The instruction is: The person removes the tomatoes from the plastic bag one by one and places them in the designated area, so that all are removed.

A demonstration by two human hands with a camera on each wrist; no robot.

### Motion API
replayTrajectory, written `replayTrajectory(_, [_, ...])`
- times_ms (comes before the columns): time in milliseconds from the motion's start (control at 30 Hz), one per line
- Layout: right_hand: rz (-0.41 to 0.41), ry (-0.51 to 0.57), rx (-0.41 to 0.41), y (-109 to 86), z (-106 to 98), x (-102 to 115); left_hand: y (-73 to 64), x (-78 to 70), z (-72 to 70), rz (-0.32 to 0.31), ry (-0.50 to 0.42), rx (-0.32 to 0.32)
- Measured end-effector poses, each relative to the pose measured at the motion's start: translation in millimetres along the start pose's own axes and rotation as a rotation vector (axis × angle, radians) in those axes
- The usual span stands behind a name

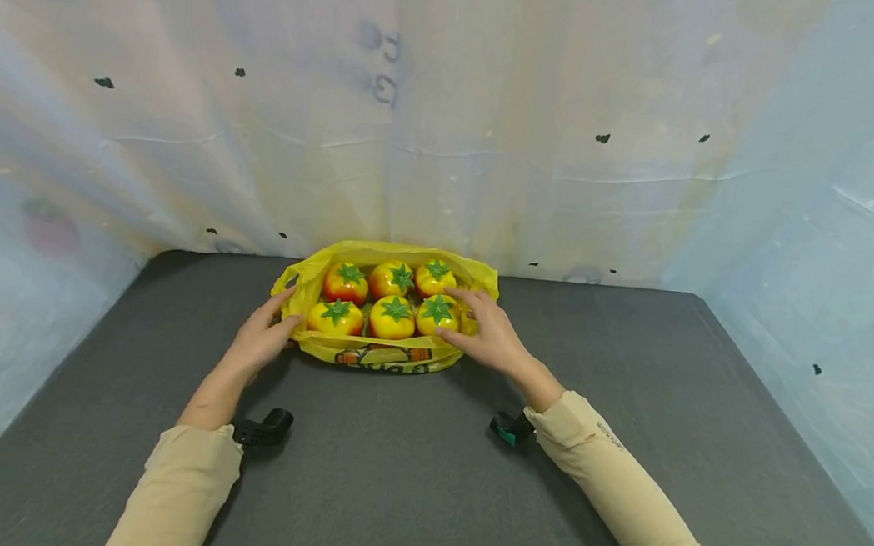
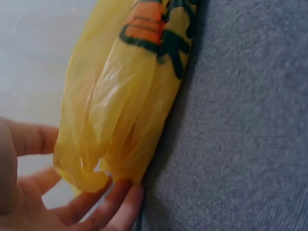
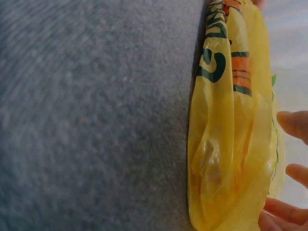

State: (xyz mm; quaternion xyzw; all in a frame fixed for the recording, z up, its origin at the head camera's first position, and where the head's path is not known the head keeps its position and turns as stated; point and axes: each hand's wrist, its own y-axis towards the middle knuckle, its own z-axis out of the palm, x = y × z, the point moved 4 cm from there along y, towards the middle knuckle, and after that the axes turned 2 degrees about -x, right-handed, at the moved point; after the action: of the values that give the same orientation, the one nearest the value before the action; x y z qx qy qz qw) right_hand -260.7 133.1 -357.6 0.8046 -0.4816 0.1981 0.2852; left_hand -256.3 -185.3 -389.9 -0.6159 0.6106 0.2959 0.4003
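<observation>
A yellow plastic bag lies spread wide at its mouth near the back wall, with dark green and orange print on its front. Inside are several shiny red-and-yellow tomatoes with green leafy tops, in two rows. My left hand is at the bag's left end; in the left wrist view its fingers touch the gathered yellow plastic. Over the bag's right edge reaches my right hand, thumb and fingers spread beside the front right tomato. In the right wrist view, the bag's side hides part of that hand.
The bag rests on a dark grey table with a rounded back right corner. Whitish sheeting hangs right behind it, and more sheeting stands at both sides. Dark straps sit at both wrists.
</observation>
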Motion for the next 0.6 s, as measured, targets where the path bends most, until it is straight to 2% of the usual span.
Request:
replayTrajectory(167, [-0.005, -0.043, 0.016, -1.1, 2.0, 0.3, 1.4, 7.9, -0.2, 0.002, -0.216, 0.134])
replayTrajectory(300, [0.005, -0.050, 0.041, -1.4, 4.0, -0.7, 0.5, 11.4, -2.6, 0.027, -0.332, 0.215])
replayTrajectory(467, [0.012, -0.047, 0.067, -1.5, 5.4, -1.4, 0.6, 16.5, -4.5, 0.035, -0.448, 0.264])
replayTrajectory(600, [0.006, -0.047, 0.093, -1.0, 6.5, -1.5, -1.0, 18.1, -4.4, 0.031, -0.469, 0.274])
